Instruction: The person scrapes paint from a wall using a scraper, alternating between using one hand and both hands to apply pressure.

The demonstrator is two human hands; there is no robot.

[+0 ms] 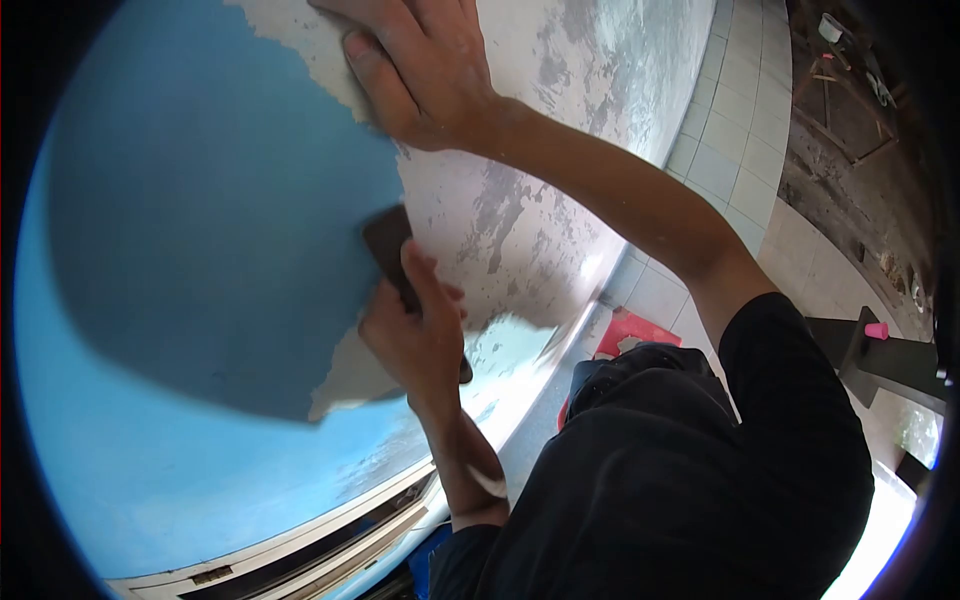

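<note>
My left hand (415,335) is closed around a paint scraper (388,240) with a dark, flat blade; the end of its handle shows below my fist. The blade is at the wall, by the ragged edge where blue paint (200,230) meets a bare, patchy whitish surface (520,220). Higher up, my right hand (430,70) lies against the wall near the same paint edge. Its fingers look stretched out, though their tips are partly cut off by the top of the view. I see nothing held in it.
A white-framed opening (250,570) runs along the wall at the lower left. Pale floor tiles (720,150) border the wall, with a red mat (640,330) near my legs. At the right are a dark post (890,365) with a pink cup (876,330) and a wooden frame (845,110).
</note>
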